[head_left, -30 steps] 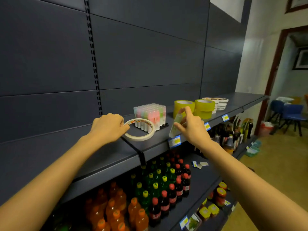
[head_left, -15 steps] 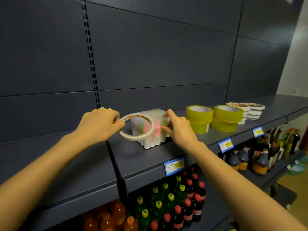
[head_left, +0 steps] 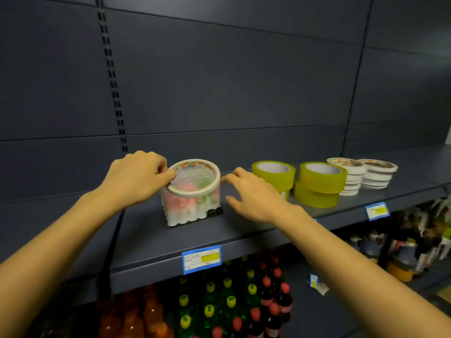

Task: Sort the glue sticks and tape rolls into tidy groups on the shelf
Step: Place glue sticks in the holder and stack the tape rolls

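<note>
Head view: left hand point(head_left: 136, 176) pinches tape roll point(head_left: 194, 192) seemingly atop glue sticks point(head_left: 185, 209).

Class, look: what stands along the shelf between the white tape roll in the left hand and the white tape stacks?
The right hand, open, and two yellow tape stacks stand between the white tape roll and the white tape stacks. Above them nothing visible blocks.

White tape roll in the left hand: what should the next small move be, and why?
Probably lift the white tape roll away from the glue sticks and carry it right toward the white tape stacks. The left hand pinches its rim above a different group; matching rolls sit beyond the yellow rolls.
</note>
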### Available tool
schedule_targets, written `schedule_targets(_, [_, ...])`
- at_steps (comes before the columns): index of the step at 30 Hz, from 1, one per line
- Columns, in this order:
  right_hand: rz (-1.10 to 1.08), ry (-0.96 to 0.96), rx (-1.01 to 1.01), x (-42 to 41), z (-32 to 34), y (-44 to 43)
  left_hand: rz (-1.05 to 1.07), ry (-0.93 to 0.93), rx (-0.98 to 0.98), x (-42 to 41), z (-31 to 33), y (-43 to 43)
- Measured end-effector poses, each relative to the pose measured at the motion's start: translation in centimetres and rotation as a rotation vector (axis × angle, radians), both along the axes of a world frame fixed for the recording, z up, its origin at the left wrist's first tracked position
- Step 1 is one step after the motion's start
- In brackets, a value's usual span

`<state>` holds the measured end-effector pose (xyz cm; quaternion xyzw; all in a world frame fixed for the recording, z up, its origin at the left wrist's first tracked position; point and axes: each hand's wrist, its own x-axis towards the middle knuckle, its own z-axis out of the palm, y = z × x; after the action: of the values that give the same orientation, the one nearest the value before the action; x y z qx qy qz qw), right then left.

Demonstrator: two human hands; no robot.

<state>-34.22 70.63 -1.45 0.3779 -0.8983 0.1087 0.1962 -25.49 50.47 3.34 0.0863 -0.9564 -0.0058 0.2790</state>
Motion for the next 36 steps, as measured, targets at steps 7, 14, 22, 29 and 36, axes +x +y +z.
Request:
schedule_targets(7, [-0.039,-0.020,0.005,-2.9,0.7,12.8,-0.049,0.020,0.045,-4.4,0.2,10.9])
schedule_targets(14, [-0.154,-0.042,-0.020,-6.0,0.6,25.4,-0.143,0.049,0.086,-10.0,-0.3,21.7])
schedule_targets(22, [-0.328,-0.056,-0.038,-10.6,0.6,35.2,-0.215,0.040,0.051,-18.9,0.6,31.4])
schedule_targets(29, [-0.381,-0.050,-0.039,-16.0,1.1,40.2,-0.218,-0.036,-0.021,-28.0,0.8,37.5])
schedule_targets(36, [-0.375,-0.019,-0.028,-22.4,3.2,43.0,-0.190,-0.171,-0.076,-34.2,0.1,40.3])
